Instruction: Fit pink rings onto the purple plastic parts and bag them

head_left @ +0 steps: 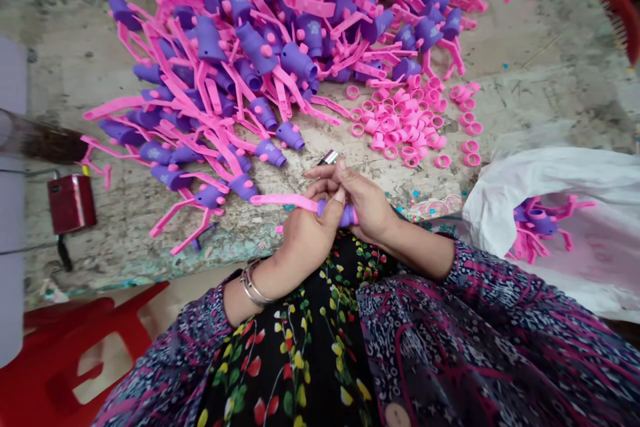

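Note:
My left hand (311, 230) is closed around a purple and pink plastic toy part (349, 213), its thumb pressed on the purple body. The part's long pink arm (285, 200) sticks out to the left. My right hand (367, 203) is curled around the part's other end, where a pink band shows near the palm. The fingers of both hands meet and partly hide the part. Just beyond the fingertips shows a shiny metal cylinder end (329, 157); whether a hand holds it, I cannot tell.
A large heap of similar purple and pink parts (260, 47) covers the worn table (540, 87). Right of it lie many small pink rings (400, 117). A white plastic bag (540, 167) with parts inside is at right. At left are a red box (73, 203) and a red stool (100, 347).

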`<state>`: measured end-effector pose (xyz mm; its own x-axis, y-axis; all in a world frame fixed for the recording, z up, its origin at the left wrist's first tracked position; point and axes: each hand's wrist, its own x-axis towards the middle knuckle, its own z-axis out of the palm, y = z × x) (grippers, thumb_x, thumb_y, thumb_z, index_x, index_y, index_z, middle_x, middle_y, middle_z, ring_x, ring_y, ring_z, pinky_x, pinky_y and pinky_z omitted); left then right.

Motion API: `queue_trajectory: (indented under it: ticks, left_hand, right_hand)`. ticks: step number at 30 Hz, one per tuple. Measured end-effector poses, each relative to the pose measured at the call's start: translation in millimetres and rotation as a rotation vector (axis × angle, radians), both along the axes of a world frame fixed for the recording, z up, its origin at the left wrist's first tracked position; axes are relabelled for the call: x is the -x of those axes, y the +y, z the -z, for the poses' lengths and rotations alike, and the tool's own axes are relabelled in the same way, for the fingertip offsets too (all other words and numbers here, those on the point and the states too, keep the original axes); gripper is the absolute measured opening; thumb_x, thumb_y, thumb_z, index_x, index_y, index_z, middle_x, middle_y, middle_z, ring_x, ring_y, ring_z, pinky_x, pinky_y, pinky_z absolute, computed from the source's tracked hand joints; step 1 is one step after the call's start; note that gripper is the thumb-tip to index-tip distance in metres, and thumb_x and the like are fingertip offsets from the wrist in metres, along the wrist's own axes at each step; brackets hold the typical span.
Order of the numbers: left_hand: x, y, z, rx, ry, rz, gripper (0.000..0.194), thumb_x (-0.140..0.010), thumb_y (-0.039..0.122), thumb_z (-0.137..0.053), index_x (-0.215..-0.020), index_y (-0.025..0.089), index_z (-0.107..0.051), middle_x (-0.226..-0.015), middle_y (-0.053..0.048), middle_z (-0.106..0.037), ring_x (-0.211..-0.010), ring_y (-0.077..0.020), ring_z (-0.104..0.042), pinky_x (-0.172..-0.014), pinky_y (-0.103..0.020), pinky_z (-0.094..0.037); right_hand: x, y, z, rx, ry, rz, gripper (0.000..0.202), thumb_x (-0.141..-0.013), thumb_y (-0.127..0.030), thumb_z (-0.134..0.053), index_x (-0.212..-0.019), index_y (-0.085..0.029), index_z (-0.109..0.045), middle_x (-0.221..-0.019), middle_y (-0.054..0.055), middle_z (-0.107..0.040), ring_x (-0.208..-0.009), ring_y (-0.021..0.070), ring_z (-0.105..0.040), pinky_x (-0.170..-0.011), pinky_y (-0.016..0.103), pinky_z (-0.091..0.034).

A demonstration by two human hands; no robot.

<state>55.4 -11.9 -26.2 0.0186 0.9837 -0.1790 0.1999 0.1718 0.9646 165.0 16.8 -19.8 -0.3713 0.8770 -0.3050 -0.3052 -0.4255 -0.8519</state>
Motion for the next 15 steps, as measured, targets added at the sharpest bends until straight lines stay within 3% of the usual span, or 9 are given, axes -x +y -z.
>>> queue_trajectory:
  ticks: [9, 15]
  left_hand:
    - [1.9, -4.5, -0.3, -0.019, 0.202, 0.158, 0.030, -0.091, 0.044, -0.049, -0.103, 0.021, -0.064, -0.108, -0.007, -0.071, -0.099, -0.0218, -0.066, -0.086, -0.035, -0.051]
    - [-0.2, -3.9, 4.5, -0.052, 0.122, 0.162, 0.032, -0.092, 0.044, -0.046, -0.106, 0.022, -0.064, -0.102, -0.005, -0.074, -0.096, -0.0198, -0.067, -0.090, -0.036, -0.052]
  right_hand:
    - [-3.7, -10.3, 8.2, 0.045, 0.097, 0.060, 0.038, -0.096, -0.052, -0.042, -0.110, -0.021, -0.059, -0.079, 0.003, -0.071, -0.069, 0.0141, -0.066, -0.067, 0.027, -0.053]
    - [-0.6, -13.7, 11.2, 0.058, 0.104, 0.095, 0.031, -0.096, -0.048, -0.042, -0.110, -0.022, -0.052, -0.073, 0.000, -0.070, -0.062, 0.0128, -0.064, -0.064, 0.026, -0.051]
